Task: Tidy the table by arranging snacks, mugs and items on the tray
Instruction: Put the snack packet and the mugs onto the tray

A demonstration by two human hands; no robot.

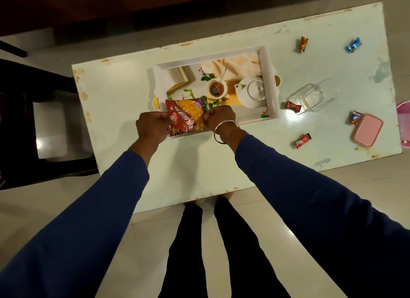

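Observation:
A red and yellow snack packet [187, 116] is over the near left corner of the white tray [269, 75], whose floor bears a printed picture of a teapot and cup. My left hand [152, 129] pinches the packet's left edge. My right hand [219, 117], with a bangle on the wrist, grips its right edge. Whether the packet touches the tray floor I cannot tell.
On the white table [115, 97], right of the tray, lie several small wrapped candies [302, 44], a clear plastic container [312, 96] and a pink box [367, 130]. A dark chair [33, 120] stands at the table's left. A pink object [405, 124] sits at the right edge.

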